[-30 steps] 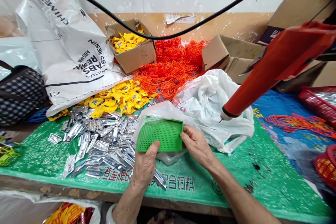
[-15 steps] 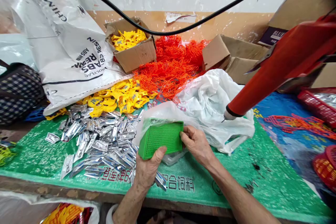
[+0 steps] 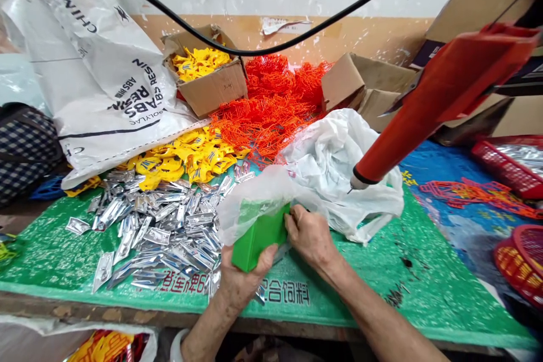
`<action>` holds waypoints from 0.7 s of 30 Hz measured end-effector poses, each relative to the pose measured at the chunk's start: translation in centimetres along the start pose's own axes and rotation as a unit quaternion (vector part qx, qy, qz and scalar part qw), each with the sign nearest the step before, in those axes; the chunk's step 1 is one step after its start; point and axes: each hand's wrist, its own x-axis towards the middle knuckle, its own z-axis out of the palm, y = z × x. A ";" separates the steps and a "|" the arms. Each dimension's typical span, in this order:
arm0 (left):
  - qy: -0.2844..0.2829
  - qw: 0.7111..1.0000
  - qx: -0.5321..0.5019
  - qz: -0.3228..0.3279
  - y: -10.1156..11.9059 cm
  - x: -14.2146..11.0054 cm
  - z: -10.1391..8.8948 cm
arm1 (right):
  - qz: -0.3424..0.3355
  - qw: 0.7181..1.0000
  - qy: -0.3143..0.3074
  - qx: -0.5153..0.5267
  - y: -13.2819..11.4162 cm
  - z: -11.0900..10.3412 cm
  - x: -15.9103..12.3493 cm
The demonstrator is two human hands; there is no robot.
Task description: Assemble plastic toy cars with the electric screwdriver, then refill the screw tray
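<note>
A small green plastic tray [image 3: 254, 240] is tilted up on its end, its upper part under a thin translucent plastic bag [image 3: 246, 192]. My left hand [image 3: 246, 274] is wrapped round its lower end, thumb along the near side. My right hand [image 3: 311, 237] is closed, fingertips pinched at the tray's right edge where the bag also lies; whether they hold bag film too is hidden. Left of the tray spreads a heap of shiny silver parts [image 3: 165, 237]. An orange-red electric screwdriver [image 3: 416, 116] hangs tip down, above and right of my right hand.
Yellow plastic parts [image 3: 190, 155] lie behind the silver heap, with more in a cardboard box [image 3: 216, 87]. Orange-red plastic frames [image 3: 271, 113] are piled at the back. A crumpled white bag [image 3: 339, 158] lies right of centre. Small dark pieces [image 3: 396, 294] and a red basket [image 3: 520, 266] are rightward.
The tray has turned and tipped, so its smooth green side shows instead of the perforated face. My left hand has moved slightly right and down. My right fingers have curled in more.
</note>
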 end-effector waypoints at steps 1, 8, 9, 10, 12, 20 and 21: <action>0.009 1.000 -0.003 -0.002 -0.2 0.1 -0.3 | -0.002 1.000 -0.001 0.007 0.1 0.0 0.1; 0.012 0.999 -0.026 -0.030 1.1 1.2 -0.8 | -0.020 0.995 -0.016 0.093 0.4 -0.5 0.6; 0.007 0.999 -0.035 -0.040 1.3 1.3 -0.6 | -0.022 0.994 -0.018 0.107 0.3 -0.5 0.6; -0.001 0.998 -0.043 -0.048 1.5 1.3 -0.4 | -0.022 0.992 -0.018 0.120 0.3 -0.5 0.6; -0.008 0.996 -0.063 -0.057 1.5 1.3 -0.1 | -0.019 0.990 -0.015 0.141 0.2 -0.5 0.6; 0.004 0.990 -0.128 -0.053 0.7 1.2 0.5 | 0.007 0.979 -0.026 0.200 0.8 -0.2 0.5; 0.003 0.991 -0.127 -0.052 0.6 1.1 0.5 | 0.011 0.978 -0.028 0.207 1.0 -0.1 0.5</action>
